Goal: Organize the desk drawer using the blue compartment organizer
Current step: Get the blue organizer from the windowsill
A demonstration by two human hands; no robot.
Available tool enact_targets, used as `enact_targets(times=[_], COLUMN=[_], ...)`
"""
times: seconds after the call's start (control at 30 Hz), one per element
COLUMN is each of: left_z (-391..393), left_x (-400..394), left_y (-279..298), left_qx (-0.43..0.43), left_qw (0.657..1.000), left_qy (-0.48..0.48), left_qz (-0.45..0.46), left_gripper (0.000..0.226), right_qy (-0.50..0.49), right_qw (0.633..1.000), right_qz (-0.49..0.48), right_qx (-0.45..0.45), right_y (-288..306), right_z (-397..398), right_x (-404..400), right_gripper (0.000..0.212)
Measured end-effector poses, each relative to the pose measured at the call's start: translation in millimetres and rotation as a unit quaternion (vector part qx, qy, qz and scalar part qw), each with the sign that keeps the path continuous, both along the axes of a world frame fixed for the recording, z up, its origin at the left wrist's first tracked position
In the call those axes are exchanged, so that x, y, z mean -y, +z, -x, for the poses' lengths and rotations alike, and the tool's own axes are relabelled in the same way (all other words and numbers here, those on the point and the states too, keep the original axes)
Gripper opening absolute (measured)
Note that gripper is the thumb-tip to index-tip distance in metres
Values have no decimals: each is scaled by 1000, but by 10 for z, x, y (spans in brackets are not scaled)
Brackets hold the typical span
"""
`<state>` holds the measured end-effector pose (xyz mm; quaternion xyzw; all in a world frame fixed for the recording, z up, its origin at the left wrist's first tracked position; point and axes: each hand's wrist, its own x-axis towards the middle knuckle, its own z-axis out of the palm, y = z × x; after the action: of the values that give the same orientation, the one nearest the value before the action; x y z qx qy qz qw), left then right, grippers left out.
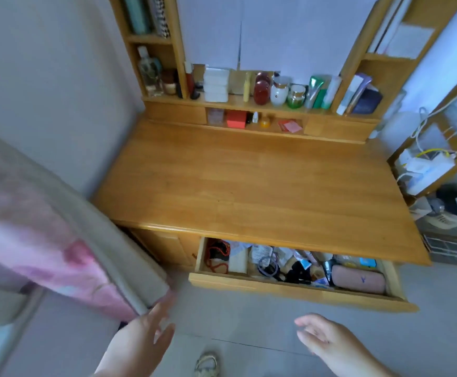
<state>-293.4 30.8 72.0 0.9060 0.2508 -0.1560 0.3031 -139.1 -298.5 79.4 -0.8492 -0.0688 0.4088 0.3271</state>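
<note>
The wooden desk drawer (290, 291) stands pulled open below the desktop. It is crammed with loose items: a red bead string (218, 257) at the left, hair ties (268, 265), black bits (299, 273), paper packets, and a pink pouch (359, 280) at the right. No blue organizer shows in view. My left hand (143, 338) hovers low at the left with fingers straight, holding nothing. My right hand (328, 341) hangs at the lower right, fingers relaxed and empty. Both hands are in front of and below the drawer, apart from it.
The bare wooden desktop (249, 186) lies above the drawer. Bottles, jars and boxes (262, 88) line the back shelf. A bed with pink cover (45, 227) crowds the left. A wire rack with cables (434, 164) stands at the right. A slippered foot (207, 364) is on the floor.
</note>
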Motion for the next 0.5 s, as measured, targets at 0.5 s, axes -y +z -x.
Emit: enact_targets(times=[0.5], left_z=[2986], left_x=[1354], left_y=[1144], left_qx=[99], left_qw=[834], left_qy=[542], left_qz=[-15], left_gripper=[25], right_qy=[548], right_qw=[834], right_qz=[-57], right_qx=[34], right_y=[849], right_z=[1017], right_x=[-1838], right_gripper=[17])
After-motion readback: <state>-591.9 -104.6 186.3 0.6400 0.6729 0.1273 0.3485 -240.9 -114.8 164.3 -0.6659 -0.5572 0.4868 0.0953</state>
